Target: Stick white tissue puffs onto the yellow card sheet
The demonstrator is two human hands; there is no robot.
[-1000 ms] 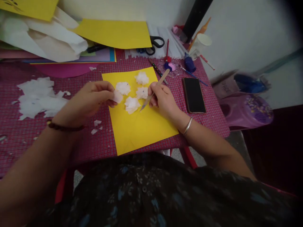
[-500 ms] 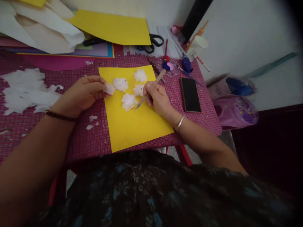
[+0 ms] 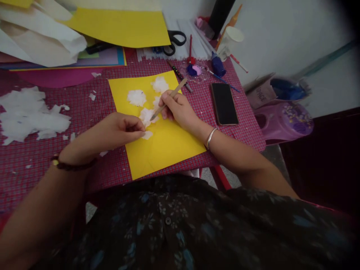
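My left hand (image 3: pixel 123 129) pinches a small white paper piece (image 3: pixel 147 135) low over the yellow sheet (image 3: pixel 168 146). In my right hand (image 3: pixel 176 107) is a flat wooden stick (image 3: pixel 178 87), held like a pen. Its narrow lower tip meets a crumpled white paper tuft (image 3: pixel 146 115) just above my left fingertips. Other white tufts sit on the sheet: one to the left (image 3: pixel 136 98), another near the top edge (image 3: pixel 160 84), and one partly covered by my right fingers.
Loose white paper pieces (image 3: pixel 30 112) are heaped on the checked tablecloth (image 3: pixel 112 99). A phone (image 3: pixel 224 104), a paint palette (image 3: pixel 194 71) and a blue bottle (image 3: pixel 218 64) lie right. Scissors (image 3: pixel 176 39) and stacked coloured paper (image 3: pixel 120 26) are at the back.
My left hand has moved right and towards me, bringing its paper piece below the tufts. The stick's tip has shifted from bare yellow paper onto the lower tuft.
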